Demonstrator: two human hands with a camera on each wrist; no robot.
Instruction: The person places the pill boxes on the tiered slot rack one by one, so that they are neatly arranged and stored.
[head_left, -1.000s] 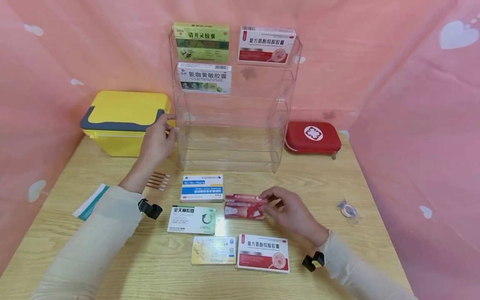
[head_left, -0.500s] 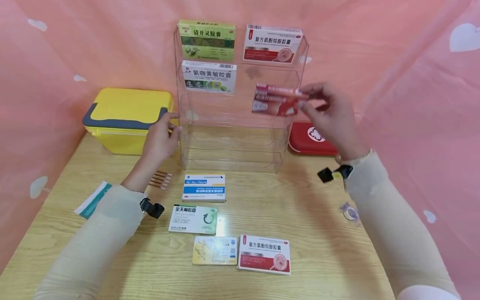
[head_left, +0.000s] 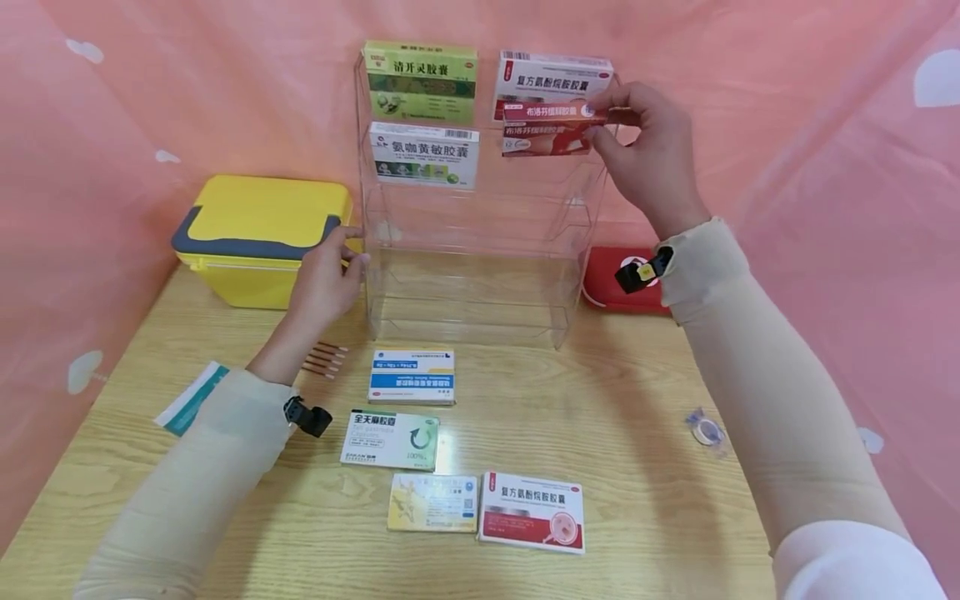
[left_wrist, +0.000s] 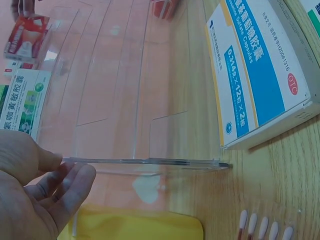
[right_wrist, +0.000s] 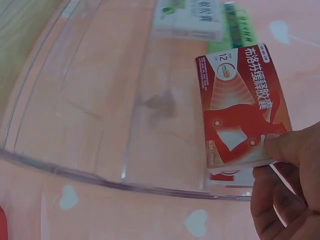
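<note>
**Q:** Item one: what does my right hand hold, and where?

**A:** My right hand (head_left: 645,154), upper right of the head view, pinches the red medicine box (head_left: 551,129) by its right end, thumb on the printed face and fingers behind, as the right wrist view (right_wrist: 242,107) shows. I hold it by the end so the rest of the box stays free at the mouth of the second tier of the clear acrylic rack (head_left: 480,250). It hangs just below the red-and-white box (head_left: 553,83) on the top tier and overlaps its lower edge in the picture. Whether it touches the rack yet, I cannot tell.

**Q:** Item two: the left hand?

**A:** My left hand (head_left: 326,279), left of centre, rests against the rack's left wall with fingers loosely straight, gripping nothing. I judge it to be steadying the light rack. The yellow case (head_left: 258,229) sits just behind it.

**Q:** Item three: stock already shelved?

**A:** Green box (head_left: 420,79) at top left, white-and-green box (head_left: 424,154) below it. Faces are outward so labels read.

**Q:** Item four: on the wooden table (head_left: 637,500)?

**A:** Blue-and-white box (head_left: 412,377), green-arrow box (head_left: 390,439), yellow card box (head_left: 432,502) and a second red-and-white box (head_left: 532,512) lie flat in the lower centre. Cotton swabs (head_left: 324,358) are near my left wrist, a tape roll (head_left: 705,431) at right, and a red first-aid pouch (head_left: 622,287) partly behind my right sleeve.
</note>
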